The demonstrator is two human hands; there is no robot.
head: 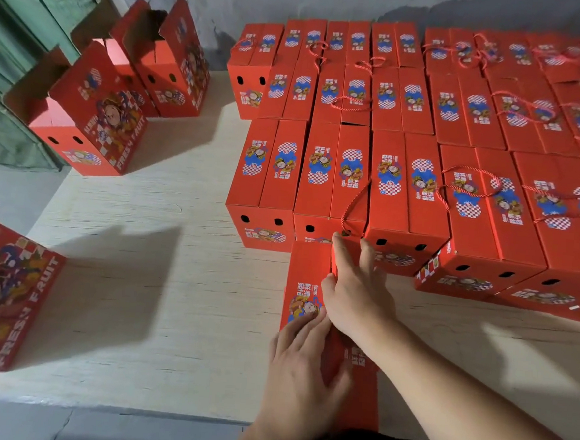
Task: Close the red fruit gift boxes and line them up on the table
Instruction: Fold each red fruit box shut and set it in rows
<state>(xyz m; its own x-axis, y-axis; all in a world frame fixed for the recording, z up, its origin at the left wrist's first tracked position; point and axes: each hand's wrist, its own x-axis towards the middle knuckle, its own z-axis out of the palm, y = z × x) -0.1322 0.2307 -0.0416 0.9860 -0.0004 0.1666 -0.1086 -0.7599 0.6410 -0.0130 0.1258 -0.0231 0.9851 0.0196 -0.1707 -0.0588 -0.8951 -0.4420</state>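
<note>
Red printed cardboard fruit gift box (pixel 306 283) lies at the near edge of the pale wood-grain desk (pixel 140 278), its far end touching the front row of boxes already laid down. Top flaps look brought together w/ the centre seam under the hands, so closing seems nearly done, judging by flap position only.

Left hand (pixel 300 365) rests flat on the near part of the lid, fingers straight & together, pressing, not curled round anything. Right hand (pixel 355 293) lies on the far part over the seam, index finger stretched toward the box's far end, other fingers loosely spread; it presses, pinches nothing that I can see.

Done so far: big block of closed red boxes (pixel 408 132) in approx. three rows across the right & back of the desk, some w/ red twisted cord handles (pixel 469 187) lying loose on top. One cord trails down near the right fingertip.

Left to do: three upright red boxes w/ open tops (pixel 118 98) at the far left, plus one more red box (pixel 5 296) at the near left edge, top out of view. So most of the job looks finished; approx. four boxes + the current one remain.
</note>
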